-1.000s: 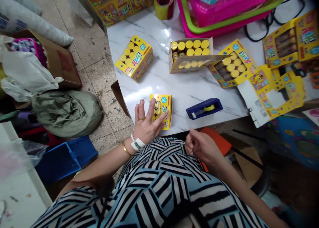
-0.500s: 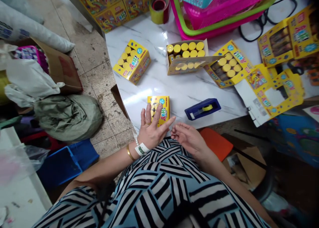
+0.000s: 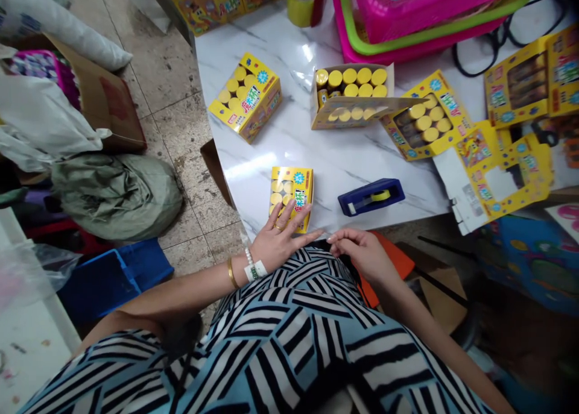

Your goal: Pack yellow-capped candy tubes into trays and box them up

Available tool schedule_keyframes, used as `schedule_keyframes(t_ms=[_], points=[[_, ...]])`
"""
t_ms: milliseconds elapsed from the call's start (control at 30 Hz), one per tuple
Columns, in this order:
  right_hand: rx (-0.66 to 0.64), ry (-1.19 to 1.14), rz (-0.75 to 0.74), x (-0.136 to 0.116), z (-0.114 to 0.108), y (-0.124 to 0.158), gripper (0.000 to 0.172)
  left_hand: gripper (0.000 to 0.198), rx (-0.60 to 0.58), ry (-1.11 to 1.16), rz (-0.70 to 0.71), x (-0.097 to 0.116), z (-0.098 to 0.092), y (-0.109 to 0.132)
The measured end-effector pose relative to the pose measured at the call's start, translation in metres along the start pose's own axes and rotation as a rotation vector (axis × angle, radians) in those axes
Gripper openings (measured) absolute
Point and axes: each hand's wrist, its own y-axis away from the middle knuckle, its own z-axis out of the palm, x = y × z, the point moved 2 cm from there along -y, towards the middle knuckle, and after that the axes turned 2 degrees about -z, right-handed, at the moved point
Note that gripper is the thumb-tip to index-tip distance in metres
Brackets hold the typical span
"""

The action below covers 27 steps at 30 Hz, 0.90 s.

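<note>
My left hand (image 3: pixel 280 238) lies on the lower part of a small yellow printed box (image 3: pixel 292 191), fingers spread, not gripping it. Round yellow tops show through the box's window. My right hand (image 3: pixel 362 253) rests at the table's near edge, holding nothing, a short way right of the left. Farther up the white marble-look table (image 3: pixel 344 161) stand a closed yellow box (image 3: pixel 244 97), an open carton of yellow-capped cylinders (image 3: pixel 350 94) and a windowed yellow box (image 3: pixel 425 116). A blue tape dispenser (image 3: pixel 371 197) lies right of the small box.
Flat yellow box blanks (image 3: pixel 497 173) cover the table's right side, below a pink and green basket stack (image 3: pixel 407 22) and a tape roll (image 3: pixel 301 4). Left of the table, on the tiled floor, lie a grey-green sack (image 3: pixel 115 197) and a blue crate (image 3: pixel 113 284).
My left hand has turned and slid toward the box's lower edge, its fingers now pointing right. My right hand has uncurled and moved along the table edge. The box stays put.
</note>
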Motion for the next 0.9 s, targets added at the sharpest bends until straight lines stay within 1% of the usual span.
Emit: schedule_keyframes(t_ms=[100,167,233,333,400,533,567,600,633,733,800,833,900], points=[[0.023,0.035,0.002,-0.002,0.0,0.003,0.021,0.073,-0.001,0.01,-0.018,0.004,0.003,-0.001],[0.097,0.096,-0.013,-0.003,-0.001,0.004,0.022,0.076,0.002,0.017,-0.016,0.008,0.006,-0.003],[0.172,0.167,-0.03,-0.003,-0.004,0.006,0.02,0.077,-0.006,0.016,0.019,0.012,0.009,-0.006],[0.216,0.238,-0.037,0.0,-0.007,0.006,0.015,0.073,-0.064,0.01,0.132,0.018,0.011,-0.01],[0.223,0.26,-0.043,0.004,-0.009,0.003,0.015,0.065,-0.089,0.02,0.227,0.021,0.01,-0.012],[0.297,0.245,-0.108,0.003,-0.021,-0.001,0.015,0.045,-0.026,0.103,0.483,0.023,0.002,-0.012],[0.316,0.229,-0.128,0.0,-0.025,-0.001,0.015,0.043,-0.025,0.147,0.511,0.023,-0.001,-0.012],[0.325,0.21,-0.145,-0.003,-0.03,0.001,0.014,0.042,-0.03,0.209,0.489,0.022,-0.004,-0.013],[0.316,0.192,-0.16,-0.007,-0.034,0.005,0.013,0.041,-0.039,0.305,0.406,0.02,-0.008,-0.014],[0.234,0.172,-0.213,-0.021,-0.042,0.022,0.012,0.036,-0.026,0.629,0.026,0.012,-0.021,-0.024],[0.193,0.194,-0.255,-0.028,-0.043,0.036,0.01,0.036,-0.037,0.873,-0.228,0.008,-0.024,-0.035],[0.185,0.21,-0.269,-0.032,-0.041,0.043,0.009,0.036,-0.071,1.024,-0.355,0.006,-0.024,-0.041],[0.184,0.235,-0.278,-0.036,-0.036,0.053,0.008,0.037,-0.198,1.405,-0.628,0.005,-0.018,-0.051]])
